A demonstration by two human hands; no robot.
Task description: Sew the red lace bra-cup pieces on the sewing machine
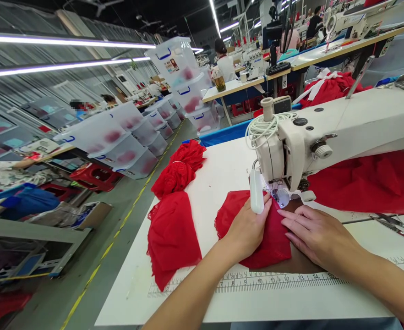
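Observation:
A red sheer fabric piece [269,243] with a scalloped lace edge lies under the head of a white sewing machine [274,153]. Below it shows a brown layer [307,261]. My left hand [245,229] rests flat on the red fabric, its fingertips close to the lit needle area and partly behind a pale hanging tag-like piece [256,191]. On the other side, my right hand [312,231] lies with fingers stretched out over the fabric edge and brown layer, fingertips near the presser foot. The foot itself is largely hidden by a clear round guard [281,197].
Red fabric pieces [174,229] and a tied red bundle [179,169] lie at the table's left. Scissors [397,224] sit at the right, by more red fabric [370,183]. A printed ruler [253,282] runs along the front. Clear bins [129,137] line the aisle.

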